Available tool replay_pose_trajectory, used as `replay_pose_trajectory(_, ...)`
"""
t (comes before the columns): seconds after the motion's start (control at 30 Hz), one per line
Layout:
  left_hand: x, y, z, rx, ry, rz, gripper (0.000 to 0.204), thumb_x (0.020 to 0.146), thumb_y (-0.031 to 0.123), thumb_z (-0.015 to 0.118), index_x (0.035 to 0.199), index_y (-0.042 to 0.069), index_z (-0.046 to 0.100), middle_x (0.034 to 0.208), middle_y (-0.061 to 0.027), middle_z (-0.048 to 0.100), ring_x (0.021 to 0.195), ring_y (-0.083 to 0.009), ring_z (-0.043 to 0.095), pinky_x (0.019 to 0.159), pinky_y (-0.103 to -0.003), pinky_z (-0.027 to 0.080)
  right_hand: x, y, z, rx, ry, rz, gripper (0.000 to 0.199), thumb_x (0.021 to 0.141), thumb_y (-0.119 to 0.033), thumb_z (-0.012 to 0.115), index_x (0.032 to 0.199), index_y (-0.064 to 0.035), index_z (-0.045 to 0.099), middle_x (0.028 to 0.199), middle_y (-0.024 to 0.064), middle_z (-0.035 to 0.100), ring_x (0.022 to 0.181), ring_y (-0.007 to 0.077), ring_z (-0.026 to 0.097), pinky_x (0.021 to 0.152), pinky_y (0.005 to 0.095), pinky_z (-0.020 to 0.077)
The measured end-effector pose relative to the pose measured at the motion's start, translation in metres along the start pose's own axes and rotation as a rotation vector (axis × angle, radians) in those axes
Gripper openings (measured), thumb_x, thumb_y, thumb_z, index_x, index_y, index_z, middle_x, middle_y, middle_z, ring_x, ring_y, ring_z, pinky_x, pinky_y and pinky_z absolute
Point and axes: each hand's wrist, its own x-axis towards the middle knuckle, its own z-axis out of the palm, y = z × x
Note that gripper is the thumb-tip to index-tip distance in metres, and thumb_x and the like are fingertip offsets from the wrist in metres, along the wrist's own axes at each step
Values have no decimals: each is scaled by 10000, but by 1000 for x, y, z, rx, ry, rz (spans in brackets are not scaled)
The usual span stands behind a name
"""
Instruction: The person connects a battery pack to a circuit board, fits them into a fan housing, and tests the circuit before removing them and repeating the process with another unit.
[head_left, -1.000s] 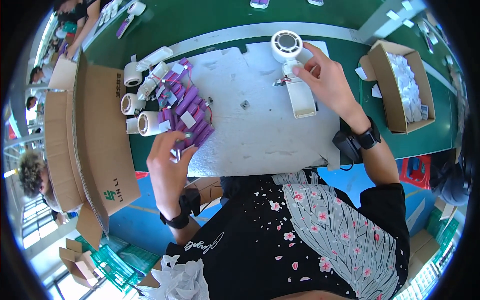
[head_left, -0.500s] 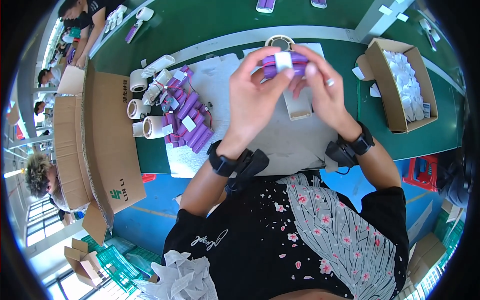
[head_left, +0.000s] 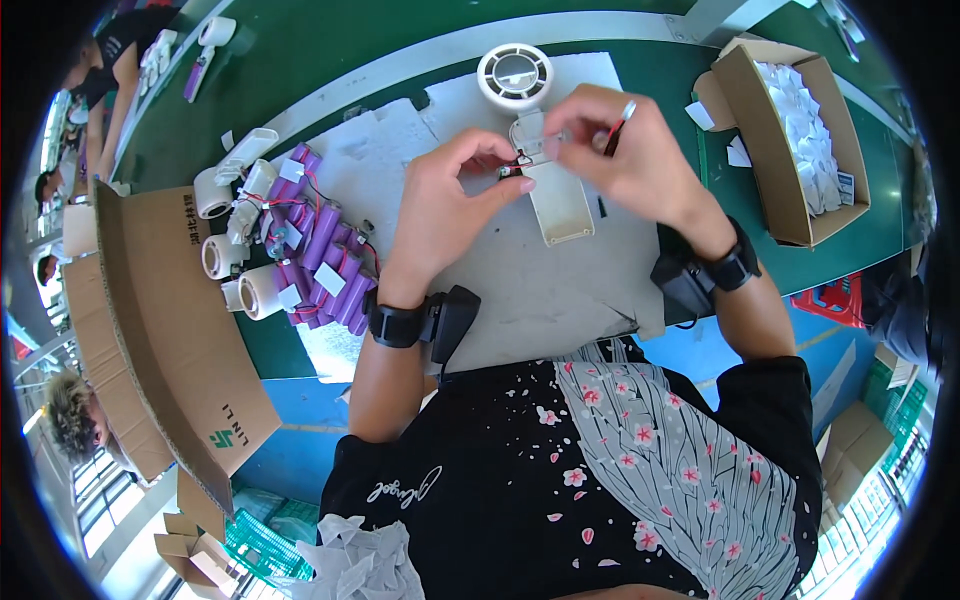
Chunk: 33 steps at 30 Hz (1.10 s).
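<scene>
A white handheld fan [head_left: 516, 72] lies on the grey mat, its round head away from me and its open, hollow handle shell [head_left: 562, 215] toward me. My left hand [head_left: 445, 200] pinches a small dark part with thin wires [head_left: 510, 170] at the left edge of the handle. Over the neck and upper handle, my right hand [head_left: 635, 165] has its fingers curled. A red and black lead with a white plug [head_left: 626, 112] sticks out from among them. What else the right hand covers is hidden.
Purple battery packs [head_left: 325, 250] with red wires are heaped at the left of the mat [head_left: 480, 310], beside several white fan bodies [head_left: 262, 290]. A large cardboard box [head_left: 190, 330] stands at far left. An open carton of white slips [head_left: 800, 150] stands right.
The purple battery pack that both hands held up is out of sight. Both hands are now at the fan's neck and handle, the left on a wired part. The view has shifted somewhat.
</scene>
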Motion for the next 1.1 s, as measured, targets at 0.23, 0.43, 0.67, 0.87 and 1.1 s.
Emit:
replay_pose_trajectory(0.23,-5,13,-5,-76,-27,-122,248,763,87,788,974,29,671,835,-52,692,767,-145,646,766,-281,520,-9,-4,26,-289,14,-187,179,756,-6,740,920,-26,672,831,73,625,616,175,589,540,288,476)
replay_pose_trajectory(0.43,-5,14,-8,-133,-67,-76,243,767,42,747,999,44,677,910,-66,688,810,-143,640,762,-283,517,-8,-6,28,-318,3,-149,112,750,-31,752,847,-27,696,792,68,617,604,203,595,534,297,476)
replay_pose_trajectory(0.67,-6,11,-11,-97,-96,-43,279,791,-40,653,1055,49,680,970,-59,659,872,-150,625,788,-273,499,-9,-10,28,-378,-13,-150,90,746,-34,752,822,-34,704,774,56,605,601,222,590,528,289,467)
replay_pose_trajectory(0.87,-8,3,-8,112,34,105,253,813,-65,612,1038,35,671,1027,-70,632,911,-158,612,814,-279,494,-9,-10,28,-368,-19,-151,92,739,-31,749,820,-37,706,775,50,606,602,225,590,531,289,466)
replay_pose_trajectory(1.1,-9,8,5,-269,11,70,280,776,-79,617,1026,39,660,1065,-108,625,828,-197,640,715,-294,542,-8,-6,27,-365,-30,-207,113,741,-26,744,848,-38,708,793,55,611,593,222,590,529,289,468)
